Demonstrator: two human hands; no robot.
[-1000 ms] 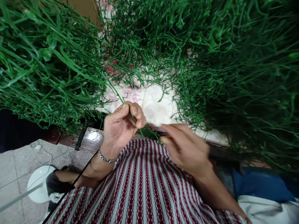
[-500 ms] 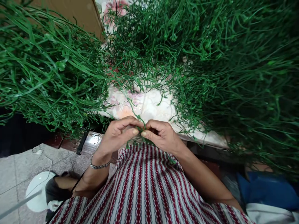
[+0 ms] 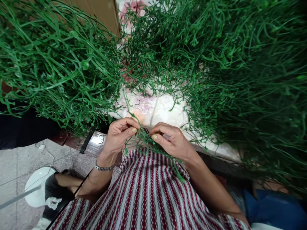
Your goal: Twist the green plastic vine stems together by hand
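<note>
A thin, branching green stem (image 3: 131, 114), apparently artificial greenery, slants between my two hands above my lap. My left hand (image 3: 121, 134), with a metal bracelet at its wrist, pinches this stem between thumb and forefinger. Just across from it, my right hand (image 3: 171, 140) is closed in a pinch by the lower part of the same stem, a small gap from the left fingertips. Green sprigs (image 3: 178, 175) trail below the right hand over the striped clothing (image 3: 153, 195). What exactly lies between the right fingertips is hard to make out.
Large heaps of green stems lie to the left (image 3: 59, 70) and right (image 3: 227, 70) on a flowered tablecloth (image 3: 168, 110). A brown cardboard box (image 3: 100, 14) stands behind. At lower left are another person's leg (image 3: 68, 180) and a white round object (image 3: 35, 188) on the tiled floor.
My hands have moved slightly apart, showing more of the stem and its sprigs between them. The stem's upper end has swung left. The camera view has shifted a little.
</note>
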